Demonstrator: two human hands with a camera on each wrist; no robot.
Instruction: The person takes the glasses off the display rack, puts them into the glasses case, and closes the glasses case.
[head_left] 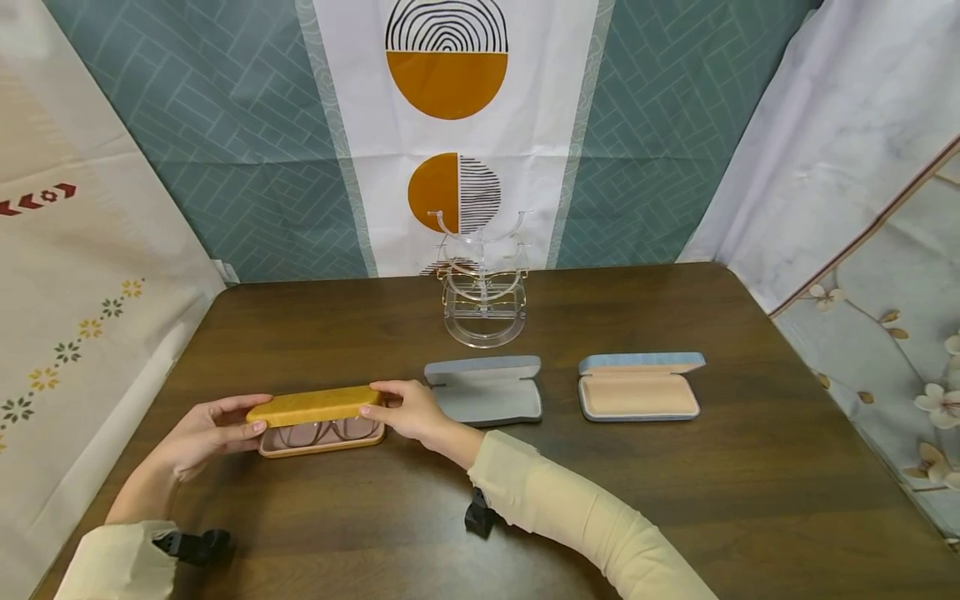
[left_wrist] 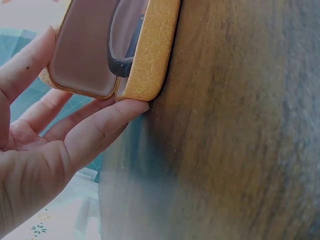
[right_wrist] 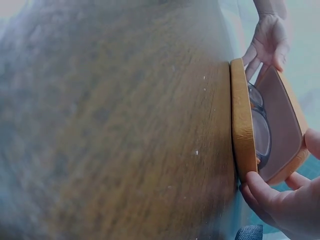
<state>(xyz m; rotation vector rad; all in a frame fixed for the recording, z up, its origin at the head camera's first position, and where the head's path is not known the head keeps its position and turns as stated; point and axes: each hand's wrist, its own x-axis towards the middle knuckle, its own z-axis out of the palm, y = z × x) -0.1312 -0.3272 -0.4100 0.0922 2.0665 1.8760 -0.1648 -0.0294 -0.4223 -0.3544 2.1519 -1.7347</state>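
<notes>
A yellow glasses case (head_left: pixel 315 406) lies on the table at the left, its lid partly raised. Inside rest dark-framed eyeglasses (right_wrist: pixel 269 132), also visible in the left wrist view as a dark frame (left_wrist: pixel 120 68). My left hand (head_left: pixel 198 435) holds the case's left end, the thumb at the lid and a finger touching the corner of the base (left_wrist: pixel 142 82). At the opposite end my right hand (head_left: pixel 415 414) grips the case, with fingers on both lid and base (right_wrist: pixel 244 150).
Right of the yellow case, a grey glasses case (head_left: pixel 491 404) stands open, then a blue one (head_left: pixel 639 396) with a beige lining, also open. Behind them is a clear display stand (head_left: pixel 483 340) holding thin-framed glasses. Curtains (head_left: pixel 247 200) hang along the table's back and sides.
</notes>
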